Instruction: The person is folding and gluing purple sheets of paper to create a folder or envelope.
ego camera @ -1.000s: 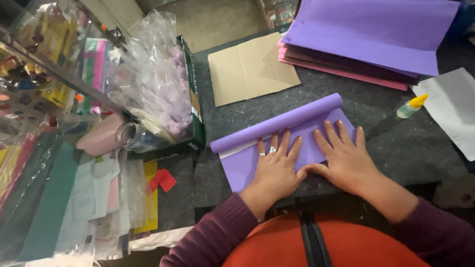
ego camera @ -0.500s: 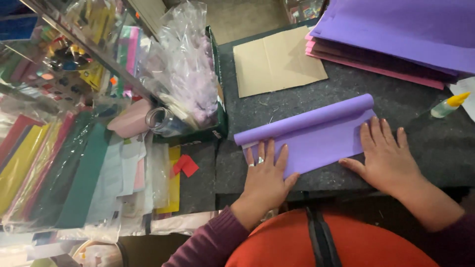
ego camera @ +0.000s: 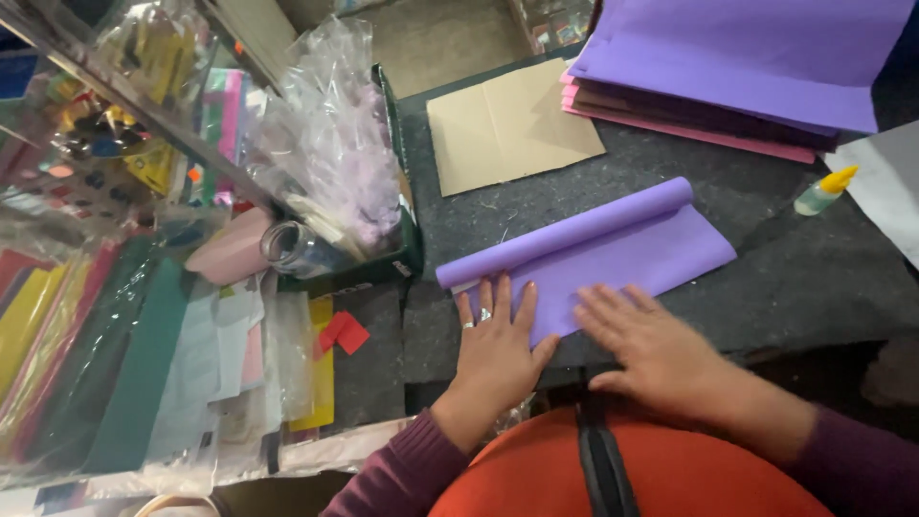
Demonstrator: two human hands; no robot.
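Two hands are lying flat and open on a purple sheet (ego camera: pixel 622 260) that is spread on the dark bench (ego camera: pixel 795 287). Neither one is gripping anything; the palms are pressing down with the fingers stretched out. The left hand (ego camera: pixel 498 345), wearing rings, is covering the sheet's near left corner, its fingertips pointing up toward the rolled part. The right hand (ego camera: pixel 651 345) is resting just beside it, on the near edge toward the middle, with its fingers angled to the left.

Along the sheet's far edge the paper is curling into a tube, the purple roll (ego camera: pixel 565 235), whose long axis is running slantwise from lower left to upper right across the bench. It is sitting just beyond the fingertips of both hands, away from the body. The left hand is lying nearer to it, its fingertips almost reaching the roll's left end, while the right hand is sitting further back, with flat paper between it and the tube. The roll's right end is lying well apart from either hand.

Beyond it, a cardboard piece (ego camera: pixel 507 124) is lying flat, a stack of purple and pink sheets (ego camera: pixel 728 86) is filling the far right corner, and a small glue bottle (ego camera: pixel 825 190) with a yellow cap is lying at the right.
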